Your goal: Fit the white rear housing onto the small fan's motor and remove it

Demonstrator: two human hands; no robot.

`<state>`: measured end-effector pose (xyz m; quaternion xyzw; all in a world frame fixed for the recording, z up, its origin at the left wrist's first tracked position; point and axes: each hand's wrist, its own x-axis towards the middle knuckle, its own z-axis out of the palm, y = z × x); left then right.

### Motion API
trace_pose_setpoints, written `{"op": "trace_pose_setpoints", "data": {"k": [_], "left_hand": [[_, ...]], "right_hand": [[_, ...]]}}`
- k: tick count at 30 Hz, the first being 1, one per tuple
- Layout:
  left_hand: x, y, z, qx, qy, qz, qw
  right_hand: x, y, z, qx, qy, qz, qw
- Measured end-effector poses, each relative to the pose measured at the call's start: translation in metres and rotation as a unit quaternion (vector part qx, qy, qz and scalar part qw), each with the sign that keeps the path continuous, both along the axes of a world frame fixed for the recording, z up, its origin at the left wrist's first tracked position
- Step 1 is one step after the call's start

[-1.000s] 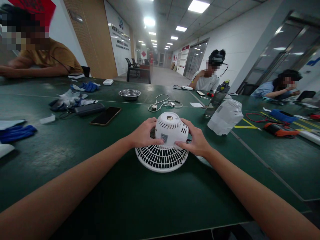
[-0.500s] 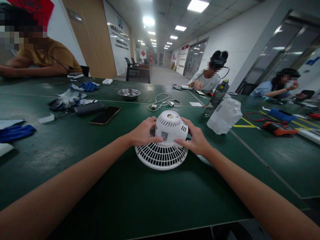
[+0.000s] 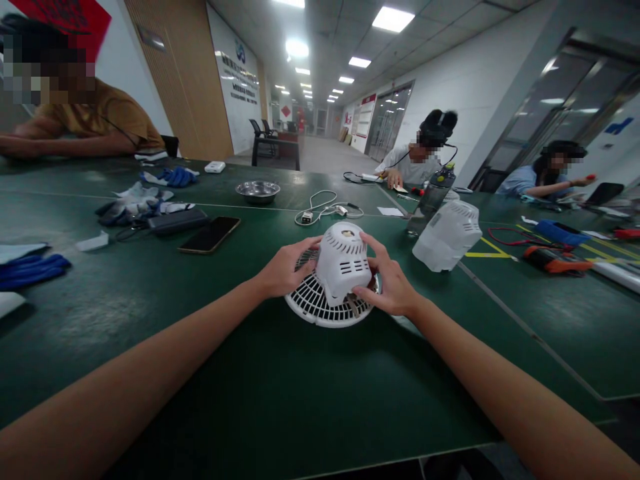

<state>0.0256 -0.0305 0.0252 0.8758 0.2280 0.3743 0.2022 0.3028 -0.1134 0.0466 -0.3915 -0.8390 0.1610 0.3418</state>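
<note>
A white fan motor housing [image 3: 342, 265] sits tilted above a round white fan grille [image 3: 320, 308] that lies on the green table [image 3: 250, 387]. My left hand [image 3: 286, 268] grips the housing's left side with curled fingers. On the housing's right side my right hand [image 3: 388, 281] wraps around it, thumb near the lower edge. The housing's bottom edge is lifted off the grille on the near side, and some dark inner parts show beneath it.
A second white housing [image 3: 446, 235] lies to the right. A black phone [image 3: 209, 235], a white cable [image 3: 326, 208], a metal bowl [image 3: 258, 191], gloves [image 3: 30, 267] and tools [image 3: 555, 260] are spread on the table. Three other people sit at the far edges.
The housing sat flat on the grille before; now it is tilted and raised on the near side, and the grille has shifted slightly away from me.
</note>
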Motion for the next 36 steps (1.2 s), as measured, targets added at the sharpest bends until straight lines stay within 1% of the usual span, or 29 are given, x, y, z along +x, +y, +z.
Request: {"op": "trace_pose_setpoints", "data": {"k": [2,3,6,9,13,19,22,26,30,34,36], "left_hand": [[0.001,-0.005,-0.002,-0.009,0.005,-0.031,0.999],[0.002,-0.007,-0.003,-0.010,0.010,-0.037,0.999],[0.008,-0.014,-0.003,-0.002,0.017,-0.013,1.000],[0.016,-0.021,-0.001,0.005,0.005,0.012,1.000],[0.022,-0.029,0.004,0.006,-0.011,0.014,1.000],[0.025,-0.034,0.009,0.038,-0.013,0.020,0.999],[0.023,-0.032,0.008,0.040,-0.008,0.025,0.999],[0.016,-0.022,0.004,0.049,0.004,0.006,0.999],[0.012,-0.011,-0.003,0.030,0.013,0.000,0.999],[0.009,-0.009,-0.005,0.000,-0.018,0.001,1.000],[0.005,-0.007,-0.005,-0.027,-0.044,0.023,0.998]], "right_hand": [[-0.002,-0.001,-0.001,-0.017,0.011,0.008,1.000],[-0.003,-0.001,-0.001,-0.018,0.013,0.011,1.000],[-0.005,-0.002,0.000,-0.008,0.011,0.016,1.000],[-0.007,-0.003,0.002,-0.003,0.003,0.014,1.000],[-0.009,-0.006,0.006,-0.007,-0.012,-0.002,1.000],[-0.011,-0.006,0.006,-0.001,-0.013,-0.007,1.000],[-0.011,-0.006,0.006,-0.007,-0.010,-0.008,1.000],[-0.010,-0.006,0.007,-0.018,-0.010,-0.005,1.000],[-0.008,-0.003,0.004,0.001,-0.014,-0.004,1.000],[-0.005,0.003,-0.002,0.042,-0.033,-0.046,0.998],[-0.002,0.004,-0.003,0.040,-0.041,-0.056,0.997]]}}
